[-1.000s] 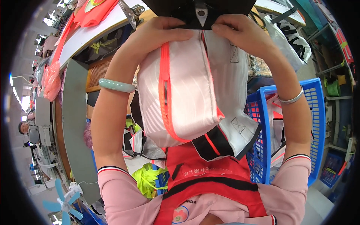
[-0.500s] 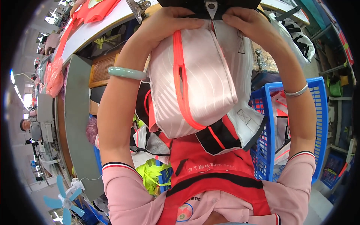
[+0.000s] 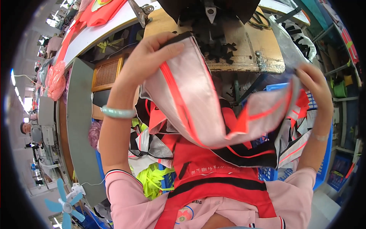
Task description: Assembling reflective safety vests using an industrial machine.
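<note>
A pale silvery fabric panel (image 3: 206, 110) with coral-red strips and dark edging hangs in a loop between my hands. At its upper left corner, my left hand (image 3: 158, 55) pinches the black-edged end between thumb and fingers. The other end rises at the right, where my right hand (image 3: 315, 82) grips it; that part is smeared by motion. Below the loop, black and red parts of the panel lie over the red apron (image 3: 213, 160). A black machine head (image 3: 228, 9) with a pointed metal piece (image 3: 210, 13) stands beyond the panel, apart from it.
Black scraps (image 3: 221, 51) litter the worn board (image 3: 251, 45) under the machine. At the right, a blue basket (image 3: 268, 173) holds similar fabric pieces (image 3: 301, 143). Neon-yellow strips (image 3: 154, 181) and more pieces (image 3: 150, 145) lie at the left, beside a grey panel (image 3: 79, 122).
The fabric panel has come away from under the machine head toward me. My hands have spread apart, the right one going right and down, and the panel now sags between them.
</note>
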`<state>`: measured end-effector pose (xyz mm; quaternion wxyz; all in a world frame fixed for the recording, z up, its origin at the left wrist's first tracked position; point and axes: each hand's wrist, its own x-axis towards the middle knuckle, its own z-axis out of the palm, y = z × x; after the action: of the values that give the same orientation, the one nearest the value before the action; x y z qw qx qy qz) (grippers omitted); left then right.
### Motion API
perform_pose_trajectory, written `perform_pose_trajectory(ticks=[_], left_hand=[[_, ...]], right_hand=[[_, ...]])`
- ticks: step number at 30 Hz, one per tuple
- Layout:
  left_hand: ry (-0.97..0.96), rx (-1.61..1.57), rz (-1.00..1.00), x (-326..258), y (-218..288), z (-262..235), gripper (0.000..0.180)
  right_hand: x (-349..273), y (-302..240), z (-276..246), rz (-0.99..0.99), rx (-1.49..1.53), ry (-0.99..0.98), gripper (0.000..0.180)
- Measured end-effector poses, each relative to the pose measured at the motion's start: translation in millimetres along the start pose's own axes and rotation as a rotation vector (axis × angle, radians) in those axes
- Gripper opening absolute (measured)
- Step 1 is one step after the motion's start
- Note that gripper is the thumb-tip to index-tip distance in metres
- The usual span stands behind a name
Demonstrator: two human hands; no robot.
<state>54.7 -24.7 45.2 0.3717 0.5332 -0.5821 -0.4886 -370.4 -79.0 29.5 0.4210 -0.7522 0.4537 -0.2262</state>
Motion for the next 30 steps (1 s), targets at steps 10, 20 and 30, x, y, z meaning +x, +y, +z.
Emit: perform_pose_trajectory(ticks=[10, 20, 30], left_hand=[[-0.288, -0.001, 0.007, -3, 21, 70, 0.040], [-0.544, 0.132, 0.148, 11, -6, 143, 0.032], [-1.024, 0.150, -0.048, -37, -93, 131, 0.068]], right_hand=[[-234, 36, -147, 0.115, -0.695, 0.857, 0.032], [-43, -104, 172, -0.574, -1.329, -0.284, 0.029], [-42, -92, 122, -0.426, -0.641, -0.381, 0.020]])
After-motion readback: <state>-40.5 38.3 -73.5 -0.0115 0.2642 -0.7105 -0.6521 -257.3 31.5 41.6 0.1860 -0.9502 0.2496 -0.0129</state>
